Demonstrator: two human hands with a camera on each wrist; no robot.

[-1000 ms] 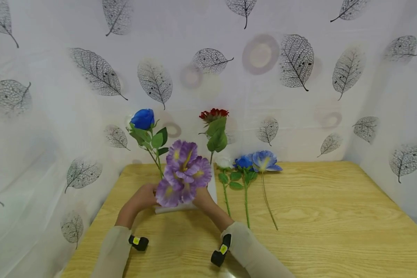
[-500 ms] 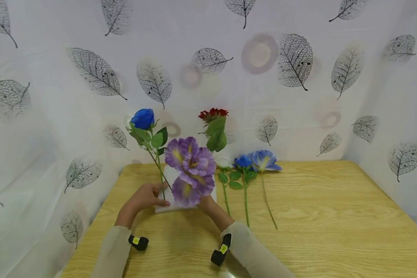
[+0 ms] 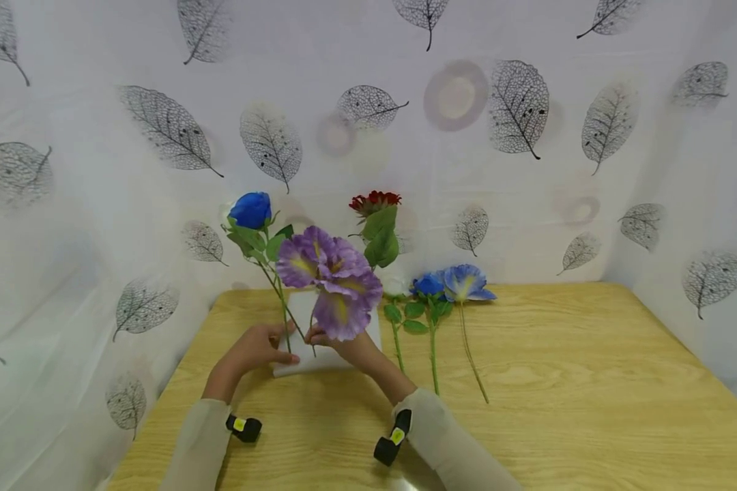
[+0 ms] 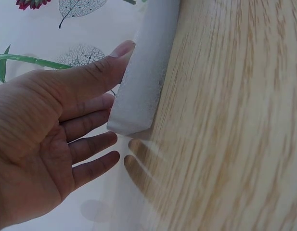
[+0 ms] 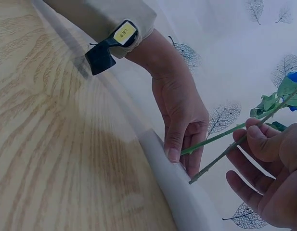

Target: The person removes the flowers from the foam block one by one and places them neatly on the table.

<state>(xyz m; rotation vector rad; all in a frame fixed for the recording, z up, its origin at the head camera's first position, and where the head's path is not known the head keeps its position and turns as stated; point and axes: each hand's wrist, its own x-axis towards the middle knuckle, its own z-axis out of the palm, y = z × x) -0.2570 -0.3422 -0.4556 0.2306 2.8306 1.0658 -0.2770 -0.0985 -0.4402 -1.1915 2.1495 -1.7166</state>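
Note:
A large purple flower leans over the white foam block in the head view. My right hand pinches its thin stem between thumb and forefinger, with the stem's lower end close above the block. At the block's left end, my left hand rests its thumb on the foam, its other fingers fairly straight beside the end. A blue rose stands on a green stem near the left thumb. Behind the purple flower rises a red flower with green leaves; its base is hidden.
To the right of the block, a white flower, a blue rose and a pale blue flower lie on the wooden table. A leaf-patterned curtain hangs behind the table.
The purple flower first swung right, then rose and moved back left with my right hand. Its stem and the right fingertips have come into sight. My left hand keeps its place.

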